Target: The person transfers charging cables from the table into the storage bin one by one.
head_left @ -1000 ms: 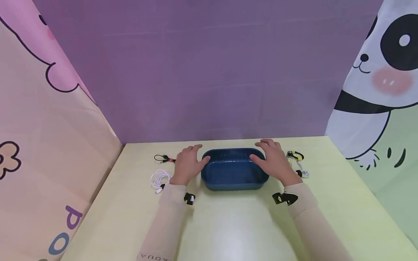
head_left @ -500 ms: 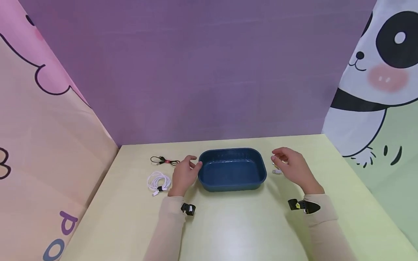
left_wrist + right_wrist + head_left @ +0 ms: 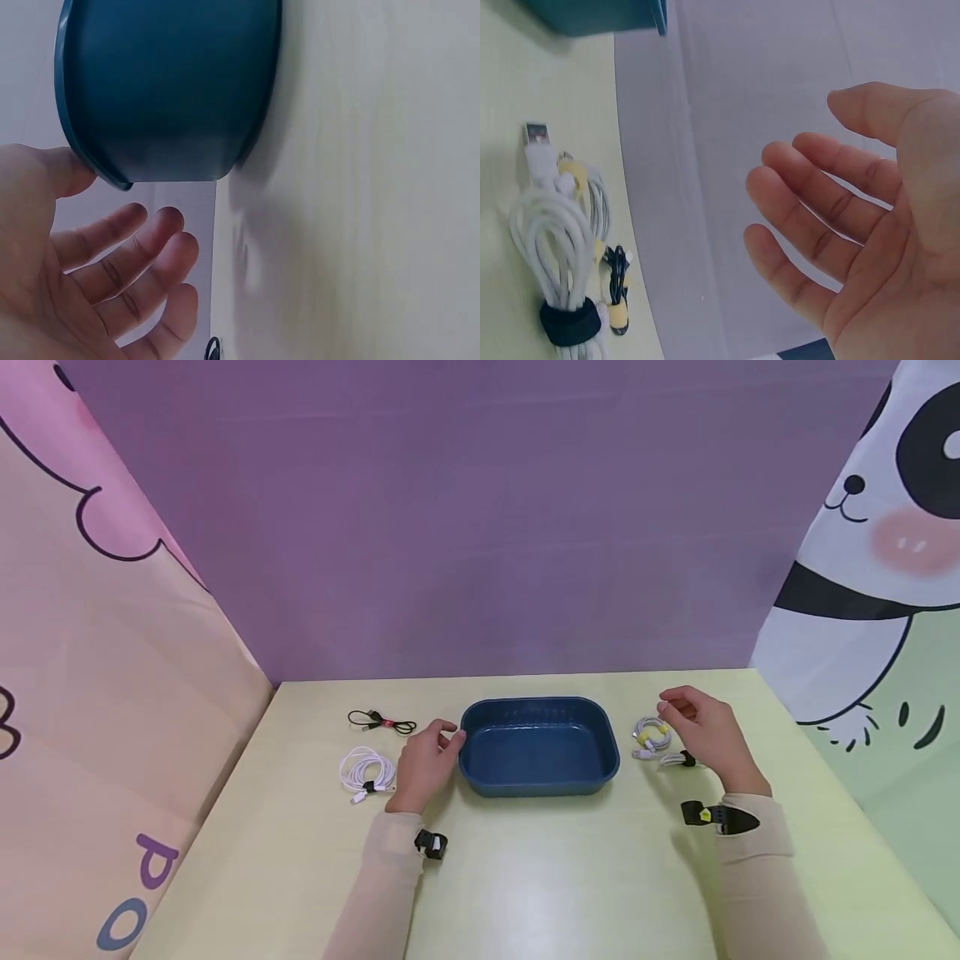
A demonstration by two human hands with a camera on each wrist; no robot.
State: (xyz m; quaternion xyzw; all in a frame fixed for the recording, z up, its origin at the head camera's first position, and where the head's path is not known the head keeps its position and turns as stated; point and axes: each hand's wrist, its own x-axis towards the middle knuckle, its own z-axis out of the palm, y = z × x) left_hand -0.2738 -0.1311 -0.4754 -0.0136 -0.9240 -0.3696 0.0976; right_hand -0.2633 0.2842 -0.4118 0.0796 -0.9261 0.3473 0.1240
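Box point(image 3: 538, 750) is set near the twelve-o'clock edge of the table point(image 3: 540, 877), its nine-o'clock rim touched by the thumb of the left hand point(image 3: 425, 766), fingers loosely spread. At three o'clock the right hand point(image 3: 703, 731), fingers slightly bent and apart, is held near coiled cables point(image 3: 583, 244); between eight and ten o'clock a white cable point(image 3: 366, 774) and a black cable point(image 3: 386, 723) are laid.

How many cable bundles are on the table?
5 visible. Left of the blue container: a black red-tied bundle and a white coil. Right of it: a white black-strapped bundle, a grey yellow-tied bundle and a black yellow-tied bundle. Others may be hidden.
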